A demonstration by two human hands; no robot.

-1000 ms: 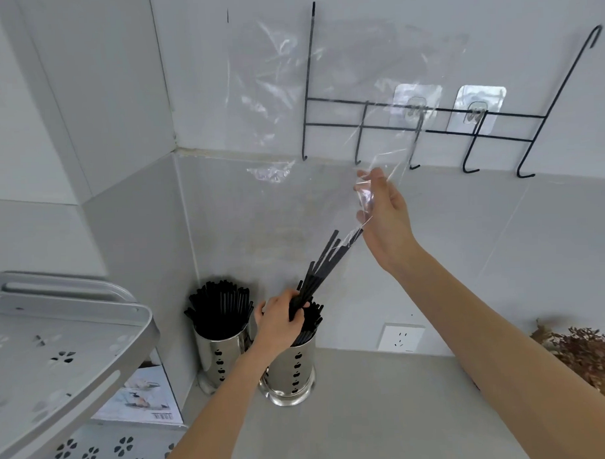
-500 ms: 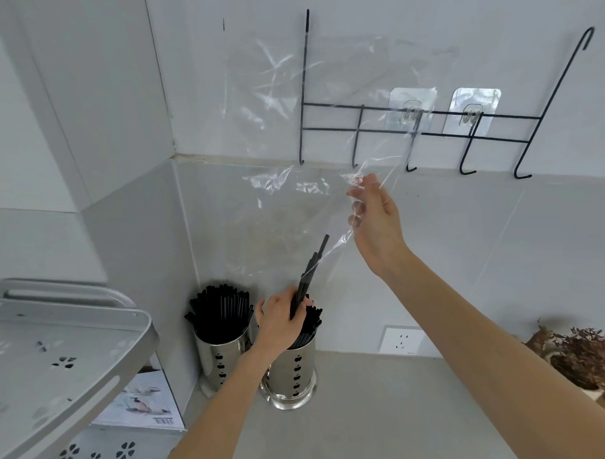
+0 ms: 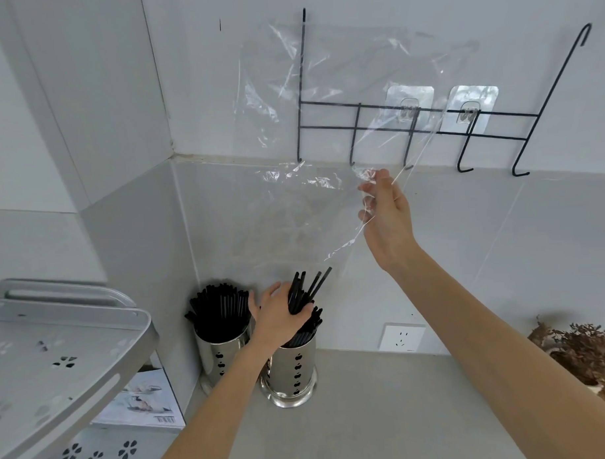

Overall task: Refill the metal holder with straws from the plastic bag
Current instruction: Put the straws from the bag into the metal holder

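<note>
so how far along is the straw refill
Nearly done. The plastic bag, pinched by the right hand, looks empty. The left hand grips the last straws over the metal holder. Left: drop them in.

Two holders stand on the bench [image 3: 386, 415] in its corner, the second holder [image 3: 220, 352] at nine o'clock of the metal holder [image 3: 292, 377]. The plastic bag [image 3: 310, 194] hangs at twelve o'clock above them; a rack [image 3: 68, 344] sits at nine.

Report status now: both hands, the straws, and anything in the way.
Left hand shut on black straws over right metal holder. Right hand pinches plastic bag up, looks empty. Nothing in the way.
</note>
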